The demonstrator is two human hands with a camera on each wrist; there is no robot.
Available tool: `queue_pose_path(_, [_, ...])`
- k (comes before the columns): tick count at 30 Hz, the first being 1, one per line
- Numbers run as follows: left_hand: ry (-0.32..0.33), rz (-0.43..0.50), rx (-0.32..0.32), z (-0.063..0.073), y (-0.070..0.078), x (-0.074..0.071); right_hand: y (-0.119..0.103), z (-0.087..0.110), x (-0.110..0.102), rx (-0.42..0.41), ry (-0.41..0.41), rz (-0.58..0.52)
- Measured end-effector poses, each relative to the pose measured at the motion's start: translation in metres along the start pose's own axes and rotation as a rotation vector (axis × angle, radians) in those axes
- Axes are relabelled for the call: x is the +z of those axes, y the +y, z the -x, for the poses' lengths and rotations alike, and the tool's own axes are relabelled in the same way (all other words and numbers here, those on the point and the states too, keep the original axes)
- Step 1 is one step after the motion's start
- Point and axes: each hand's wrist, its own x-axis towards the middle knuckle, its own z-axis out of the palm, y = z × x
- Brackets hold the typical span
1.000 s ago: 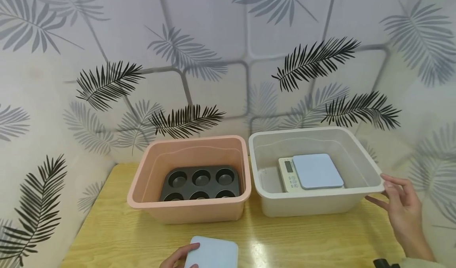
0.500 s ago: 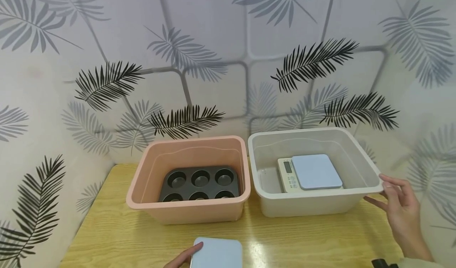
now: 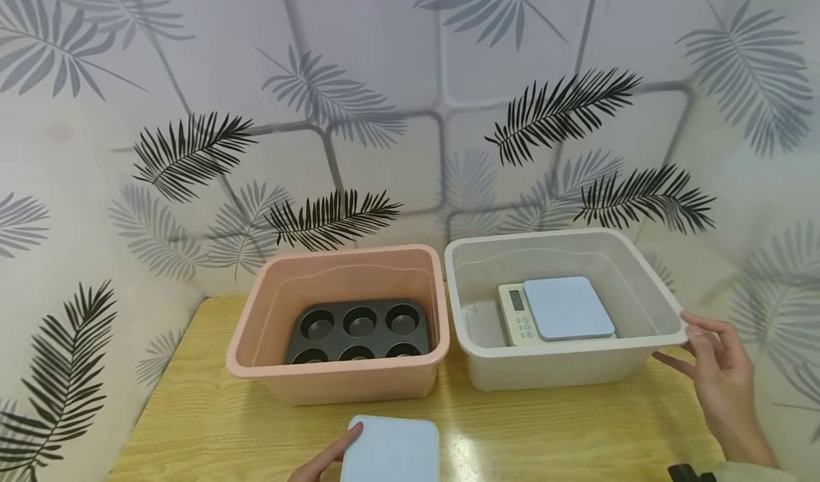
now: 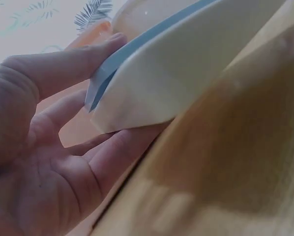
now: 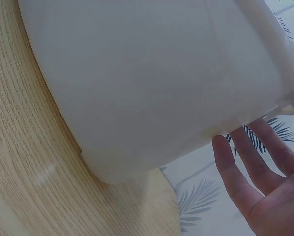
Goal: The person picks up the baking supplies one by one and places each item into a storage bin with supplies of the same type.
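In the head view, my left hand (image 3: 323, 460) holds a kitchen scale (image 3: 392, 450) with a pale blue top plate, low at the front of the table. The left wrist view shows the thumb on the blue plate and the fingers under the cream body (image 4: 152, 83), tilted close over the wood. My right hand (image 3: 727, 375) holds the front right corner of the off-white bin (image 3: 551, 368) at its rim. In the right wrist view, several fingers (image 5: 235, 172) reach to the bin's side. Inside that bin lies another kitchen scale (image 3: 570, 307) with buttons and a small display.
To the left of the off-white bin stands a pink bin (image 3: 346, 386) with a dark muffin tin (image 3: 359, 322) inside. Both bins are on a yellow wooden table (image 3: 256, 432), against a leaf-patterned wall (image 3: 384, 76). A small black object (image 3: 685, 473) shows by the right sleeve.
My left hand and the kitchen scale have shifted a little to the right and slightly farther into the head view. The right hand keeps its place at the off-white bin's corner.
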Motion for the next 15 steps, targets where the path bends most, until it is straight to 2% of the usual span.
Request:
queue_pose_path(4, [-0.072,0.111,0.041,-0.001,0.007,0.000,0.000,0.000,0.000,0.000,0.004,-0.012])
queue_pose_path(7, [-0.121,0.200,0.047,-0.002,0.012,0.002,-0.001,-0.001,0.001,0.000,0.010,-0.006])
queue_pose_path(9, [-0.142,0.221,0.061,-0.003,0.016,0.005,-0.001,-0.001,0.001,-0.003,0.007,-0.001])
queue_pose_path(11, [-0.135,0.230,0.039,-0.004,0.024,0.009,-0.001,-0.001,0.002,-0.005,0.008,0.003])
queue_pose_path(12, [-0.114,0.265,-0.013,-0.005,0.027,0.010,-0.001,-0.001,0.001,-0.004,0.009,0.006])
queue_pose_path(15, [-0.077,0.256,-0.055,-0.007,0.033,0.012,0.000,-0.001,0.001,-0.002,0.008,0.009])
